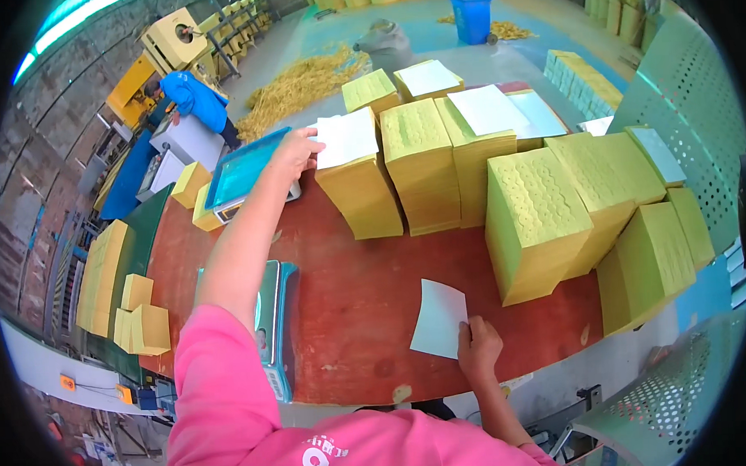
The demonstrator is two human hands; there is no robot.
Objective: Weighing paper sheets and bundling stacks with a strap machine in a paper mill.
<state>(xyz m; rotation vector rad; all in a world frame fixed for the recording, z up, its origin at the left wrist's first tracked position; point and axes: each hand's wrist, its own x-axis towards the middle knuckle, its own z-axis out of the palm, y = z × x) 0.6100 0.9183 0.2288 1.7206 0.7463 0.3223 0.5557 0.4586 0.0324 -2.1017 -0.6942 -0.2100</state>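
Observation:
My left hand reaches far across the red table and grips the near edge of a white sheet lying on top of a tall yellow paper stack. My right hand rests near the table's front edge, fingers pinching the corner of another white sheet that lies flat on the table. Both arms wear pink sleeves.
Several tall yellow paper stacks crowd the table's right and back. A blue-topped scale sits by my left hand, another scale at the front left. A person in blue works at a machine far left. A blue bin stands on the floor.

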